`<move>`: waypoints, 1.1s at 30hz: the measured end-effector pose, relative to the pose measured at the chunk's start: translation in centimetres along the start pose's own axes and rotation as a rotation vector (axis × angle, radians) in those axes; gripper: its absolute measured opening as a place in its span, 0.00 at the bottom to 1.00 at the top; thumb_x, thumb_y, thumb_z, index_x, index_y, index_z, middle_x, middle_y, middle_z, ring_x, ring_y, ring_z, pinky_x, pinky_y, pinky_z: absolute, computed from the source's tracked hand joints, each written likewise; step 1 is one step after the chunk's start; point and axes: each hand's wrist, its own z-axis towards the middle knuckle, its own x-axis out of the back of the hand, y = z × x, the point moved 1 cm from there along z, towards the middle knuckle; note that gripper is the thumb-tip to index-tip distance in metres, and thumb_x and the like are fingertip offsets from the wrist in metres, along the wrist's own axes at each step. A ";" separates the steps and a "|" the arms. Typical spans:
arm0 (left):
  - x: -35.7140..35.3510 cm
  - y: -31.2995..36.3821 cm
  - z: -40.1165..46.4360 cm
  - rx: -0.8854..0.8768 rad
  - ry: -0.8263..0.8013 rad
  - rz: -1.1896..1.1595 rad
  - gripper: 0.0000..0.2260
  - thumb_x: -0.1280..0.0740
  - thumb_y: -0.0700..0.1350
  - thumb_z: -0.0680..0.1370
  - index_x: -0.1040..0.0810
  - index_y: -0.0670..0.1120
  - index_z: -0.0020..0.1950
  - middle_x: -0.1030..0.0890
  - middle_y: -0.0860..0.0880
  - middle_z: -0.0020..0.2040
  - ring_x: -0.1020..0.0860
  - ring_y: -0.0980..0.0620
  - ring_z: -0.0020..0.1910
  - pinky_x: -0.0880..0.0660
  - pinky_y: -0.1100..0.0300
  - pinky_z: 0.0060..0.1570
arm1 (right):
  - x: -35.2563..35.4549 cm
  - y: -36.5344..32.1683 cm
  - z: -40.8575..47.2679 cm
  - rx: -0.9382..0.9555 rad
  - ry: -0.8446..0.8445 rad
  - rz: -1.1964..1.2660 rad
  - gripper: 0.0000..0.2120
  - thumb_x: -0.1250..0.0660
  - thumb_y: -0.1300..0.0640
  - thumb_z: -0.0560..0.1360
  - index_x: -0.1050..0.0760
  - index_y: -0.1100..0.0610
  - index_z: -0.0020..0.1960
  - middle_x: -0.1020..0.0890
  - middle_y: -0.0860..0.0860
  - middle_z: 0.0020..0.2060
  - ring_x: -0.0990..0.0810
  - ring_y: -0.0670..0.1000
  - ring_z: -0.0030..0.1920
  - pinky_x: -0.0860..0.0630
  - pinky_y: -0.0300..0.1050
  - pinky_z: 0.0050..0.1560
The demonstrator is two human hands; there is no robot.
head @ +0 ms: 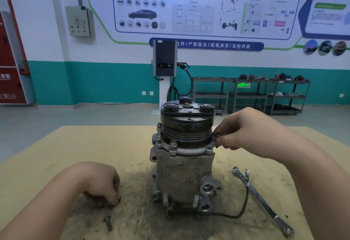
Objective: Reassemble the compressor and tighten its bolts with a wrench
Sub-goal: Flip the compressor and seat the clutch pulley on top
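Observation:
The grey compressor point(184, 171) stands upright on the cardboard-covered table point(75, 145), its black pulley on top. My right hand point(244, 128) is at the right side of its flange and pinches a bolt point(216, 137) there between fingertips. My left hand point(102, 181) rests on the table at the lower left and pinches a loose bolt point(118, 199) with curled fingers. Another loose bolt point(108, 221) lies in front of that hand. A metal wrench point(265, 203) lies on the table to the right of the compressor.
A black cable point(244, 201) with a white plug runs from the compressor's base over the wrench. The cardboard is dirty around the base. Beyond the table are open floor, a charging post point(164, 59) and metal shelves point(250, 93) against the wall.

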 end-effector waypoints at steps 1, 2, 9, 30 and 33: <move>0.0 0.0 0.0 0.005 0.000 -0.024 0.06 0.27 0.47 0.74 0.23 0.50 0.42 0.22 0.52 0.33 0.25 0.61 0.23 0.28 0.68 0.27 | 0.0 0.0 0.0 -0.005 0.005 -0.021 0.02 0.26 0.53 0.71 0.16 0.49 0.40 0.16 0.47 0.32 0.17 0.50 0.36 0.19 0.48 0.38; 0.0 0.1 0.0 0.011 -0.001 -0.046 0.06 0.27 0.46 0.74 0.23 0.50 0.42 0.22 0.52 0.33 0.24 0.61 0.24 0.27 0.68 0.28 | 0.0 -0.1 -0.1 -0.009 0.012 -0.043 0.02 0.26 0.52 0.71 0.16 0.48 0.40 0.16 0.47 0.32 0.17 0.50 0.37 0.21 0.46 0.35; -0.1 0.4 0.1 -0.006 -0.010 -0.008 0.03 0.30 0.45 0.73 0.23 0.50 0.44 0.22 0.51 0.36 0.25 0.59 0.26 0.28 0.67 0.27 | 0.5 -0.5 -0.3 0.040 0.086 -0.005 0.05 0.26 0.51 0.71 0.18 0.46 0.37 0.17 0.41 0.30 0.18 0.48 0.36 0.22 0.42 0.34; 4.2 3.4 -8.9 -0.867 0.019 -0.970 0.17 0.17 0.50 0.61 0.16 0.45 0.43 0.20 0.44 0.36 0.20 0.51 0.32 0.25 0.64 0.28 | -0.4 -2.9 -1.6 0.036 0.020 -0.139 0.08 0.24 0.49 0.70 0.19 0.48 0.34 0.18 0.46 0.27 0.23 0.42 0.27 0.29 0.30 0.27; 3.7 5.7 -10.6 -0.918 -0.026 -1.045 0.15 0.17 0.45 0.60 0.16 0.45 0.42 0.20 0.44 0.34 0.20 0.51 0.31 0.25 0.65 0.26 | -1.0 -3.5 -1.8 -0.026 0.033 -0.207 0.10 0.25 0.45 0.70 0.16 0.51 0.42 0.18 0.47 0.32 0.24 0.42 0.31 0.28 0.35 0.31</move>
